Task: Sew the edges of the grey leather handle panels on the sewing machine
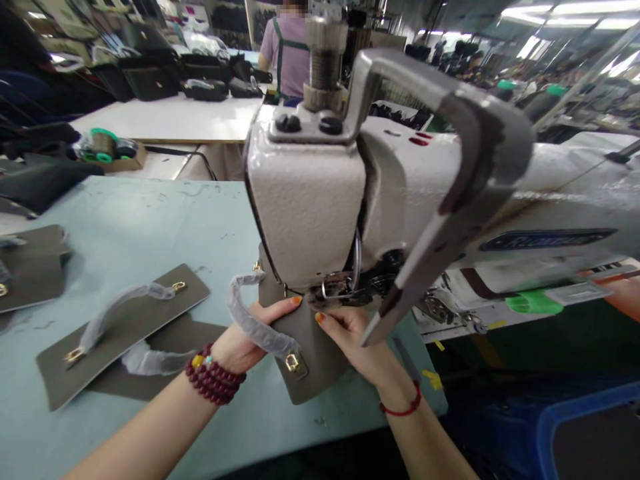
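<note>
Head view looked down on a pale blue table (150,220) with a cream sewing machine (310,193) standing at its right edge. The left hand (250,340) gripped the left side of a taupe panel (310,367), thumb on top and fingers beneath. A wrapped handle (255,320) on that panel arched over the back of the hand, and its near end was fixed by a gold buckle (293,362). The right hand (355,340) pinched the panel's right side, thumb pressed on top close to the needle area (335,290). The panel lay near the table's front right corner, its far end tucked under the machine head and its near end overhanging toward the person. A dark red bead bracelet (215,377) circled the left wrist, and a thin red cord (403,407) the right.

Toward the table's front left, a second panel (125,327) with its own wrapped handle lay flat, overlapping a third panel (175,357) beneath it. More taupe pieces (30,267) sat at the left edge. Thread spools (103,147) stood beyond the far left corner. Another person (290,50) stood at a white table (175,120) behind, where black bags (150,73) were piled. A blue bin (575,427) sat low on the right.
</note>
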{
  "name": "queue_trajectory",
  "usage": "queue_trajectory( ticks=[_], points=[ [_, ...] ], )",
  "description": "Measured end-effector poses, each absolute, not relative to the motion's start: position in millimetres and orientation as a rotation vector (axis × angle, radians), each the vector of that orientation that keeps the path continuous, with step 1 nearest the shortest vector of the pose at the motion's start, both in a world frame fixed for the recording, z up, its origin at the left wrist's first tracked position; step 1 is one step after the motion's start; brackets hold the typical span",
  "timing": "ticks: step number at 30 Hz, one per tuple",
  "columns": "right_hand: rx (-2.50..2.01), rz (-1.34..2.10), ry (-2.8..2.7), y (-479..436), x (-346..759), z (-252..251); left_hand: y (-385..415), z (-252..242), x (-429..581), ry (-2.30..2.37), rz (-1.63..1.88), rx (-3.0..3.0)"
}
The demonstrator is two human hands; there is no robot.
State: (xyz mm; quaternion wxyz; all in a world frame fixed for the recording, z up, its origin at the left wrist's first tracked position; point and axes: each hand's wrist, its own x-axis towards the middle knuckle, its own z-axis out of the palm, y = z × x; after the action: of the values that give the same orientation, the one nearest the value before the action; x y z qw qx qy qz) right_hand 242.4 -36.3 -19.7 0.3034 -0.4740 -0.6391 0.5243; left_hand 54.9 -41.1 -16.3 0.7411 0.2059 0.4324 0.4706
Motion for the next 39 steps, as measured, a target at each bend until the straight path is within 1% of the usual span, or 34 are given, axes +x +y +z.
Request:
queue_trajectory(
  ticks=[5, 9, 14, 20, 27, 32, 39],
  points=[
    [-1.227, 1.274, -1.825, -25.4, 263.5, -4.4, -68.4, -23.7, 93.3, 1.078, 1.266, 0.295],
    [-1.238, 1.179, -1.934, -19.1, 268.5, 3.9, -74.8, -22.2, 113.1, 1.101, 1.345, 0.205],
    [-1.252, 1.105, -2.024, -17.3, 268.6, 2.5, -73.3, -18.7, 111.3, 1.141, 1.332, 0.334],
    [-1.274, 1.056, -1.98, -20.8, 269.7, -0.4, -70.5, -20.3, 109.1, 1.11, 1.275, 0.187],
    [-1.235, 1.145, -1.928, -22.1, 268.9, -5.5, -69.1, -18.9, 110.1, 1.125, 1.277, 0.111],
    [-1.208, 1.132, -1.86, -25.9, 267.0, -9.5, -68.2, -21.0, 107.5, 1.126, 1.265, 0.167],
    [-1.271, 1.181, -1.865, -28.0, 262.2, -13.8, -61.7, -23.2, 103.7, 1.078, 1.397, 0.346]
  ],
)
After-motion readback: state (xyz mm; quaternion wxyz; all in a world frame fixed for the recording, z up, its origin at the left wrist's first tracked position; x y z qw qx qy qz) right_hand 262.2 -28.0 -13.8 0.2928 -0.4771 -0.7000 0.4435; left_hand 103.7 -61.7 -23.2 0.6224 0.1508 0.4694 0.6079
